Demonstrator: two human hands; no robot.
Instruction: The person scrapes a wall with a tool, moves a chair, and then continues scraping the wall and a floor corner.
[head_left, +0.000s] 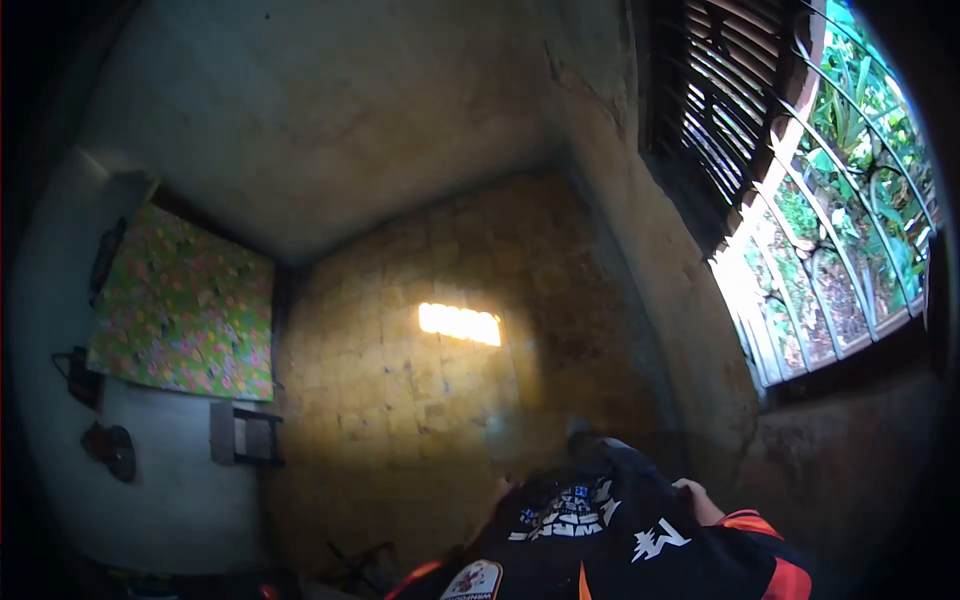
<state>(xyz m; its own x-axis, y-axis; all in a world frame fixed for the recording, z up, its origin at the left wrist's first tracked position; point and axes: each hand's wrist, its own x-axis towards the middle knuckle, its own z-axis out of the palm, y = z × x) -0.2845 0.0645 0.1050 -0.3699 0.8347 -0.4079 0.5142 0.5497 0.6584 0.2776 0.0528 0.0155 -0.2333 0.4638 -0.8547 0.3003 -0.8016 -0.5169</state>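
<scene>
The black jersey [600,530] with white lettering, a badge and orange-red sleeve parts spreads across the bottom of the head view, over the person's body. My right hand [701,502] is at the jersey's right side, its bent fingers closed at the cloth edge and partly hidden by it. Only a small, dark bit of my left hand [505,487] shows at the jersey's left side; its fingers cannot be made out.
Yellow-brown floor tiles [380,400] carry a bright sunlit patch. At the left stand a table with a green flowered cover [190,310] and a small dark stool [255,436]. A barred window [830,220] with a slatted shutter [725,90] is at the right.
</scene>
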